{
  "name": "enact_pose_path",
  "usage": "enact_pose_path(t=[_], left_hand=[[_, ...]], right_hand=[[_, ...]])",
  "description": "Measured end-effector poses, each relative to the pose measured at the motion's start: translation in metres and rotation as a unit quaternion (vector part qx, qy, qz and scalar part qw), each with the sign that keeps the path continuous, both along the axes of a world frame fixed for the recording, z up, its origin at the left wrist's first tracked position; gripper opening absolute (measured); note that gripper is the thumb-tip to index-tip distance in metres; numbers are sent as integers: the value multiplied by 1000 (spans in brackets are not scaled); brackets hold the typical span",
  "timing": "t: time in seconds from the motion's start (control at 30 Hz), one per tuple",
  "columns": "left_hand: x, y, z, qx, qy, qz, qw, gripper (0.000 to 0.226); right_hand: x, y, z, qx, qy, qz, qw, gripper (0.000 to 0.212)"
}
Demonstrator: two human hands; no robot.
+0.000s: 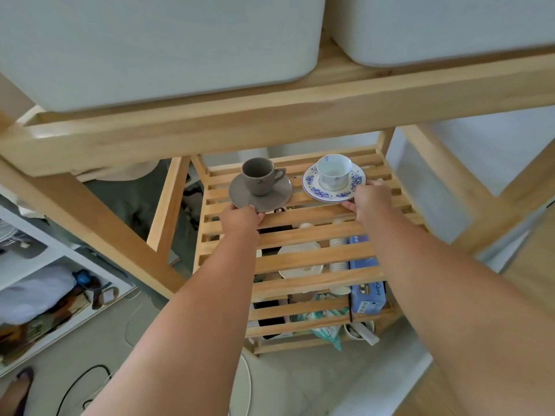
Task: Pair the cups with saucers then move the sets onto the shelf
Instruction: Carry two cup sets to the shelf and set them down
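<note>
Left hand (240, 219): closed on the near rim of the grey saucer (260, 192), at that saucer's 7 o'clock; fingers go under the rim, thumb side on top.
Right hand (372, 201): clamped on the blue saucer (334, 183) at its 4 o'clock edge, fingertips showing past the rim on the far side.
Grey cup (259, 176): upright in the middle of the grey saucer, handle pointing to 3 o'clock.
White cup (334, 172): upright on the blue saucer, empty, with a small blue print on its wall.
Blue saucer: white with a ring of blue flowers; it sits at 3 o'clock of the grey set, the two saucers near each other but apart.
Shelf (300, 235): slatted wood; both sets are at its far end, toward 12 o'clock. Whether the saucers rest on the slats or are held just above them I cannot tell.
Upper shelf (270, 115): a thick wooden board across the top of the view, carrying two white bins (150, 49).
Below the slats: a white plate (300, 262), a stack of paper cups (338, 253) and a blue box (366, 283) show through the gaps, at 6 o'clock of the sets.
Arms: both bare, reaching forward from the bottom of the view, the left at 7 o'clock, the right at 5 o'clock.
</note>
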State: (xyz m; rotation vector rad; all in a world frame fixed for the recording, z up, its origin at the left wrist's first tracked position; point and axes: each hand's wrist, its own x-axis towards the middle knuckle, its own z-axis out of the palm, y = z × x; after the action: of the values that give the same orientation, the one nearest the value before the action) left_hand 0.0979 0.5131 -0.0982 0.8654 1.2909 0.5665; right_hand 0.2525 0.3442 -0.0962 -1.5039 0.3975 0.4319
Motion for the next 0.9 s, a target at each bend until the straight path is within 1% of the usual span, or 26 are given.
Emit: enact_pose_path(t=[0.1, 0.23, 0.33, 0.47, 0.67, 0.9], left_hand=[[2, 3, -8, 39, 51, -22, 998, 41], [3, 6, -11, 89, 110, -44, 989, 40], [6, 9, -13, 86, 109, -30, 990, 43], [9, 11, -14, 65, 92, -4, 994, 42], [11, 14, -18, 58, 85, 7, 995, 42], [9, 15, -17, 66, 95, -34, 993, 40]], right_hand=[[3, 4, -5, -6, 11, -4, 1000, 42], [6, 6, -7, -62, 7, 13, 998, 42], [8, 8, -6, -80, -2, 20, 997, 39], [10, 10, -5, -74, 3, 19, 997, 35], [8, 13, -1, -73, 5, 14, 997, 34], [-1, 12, 7, -73, 3, 16, 997, 34]])
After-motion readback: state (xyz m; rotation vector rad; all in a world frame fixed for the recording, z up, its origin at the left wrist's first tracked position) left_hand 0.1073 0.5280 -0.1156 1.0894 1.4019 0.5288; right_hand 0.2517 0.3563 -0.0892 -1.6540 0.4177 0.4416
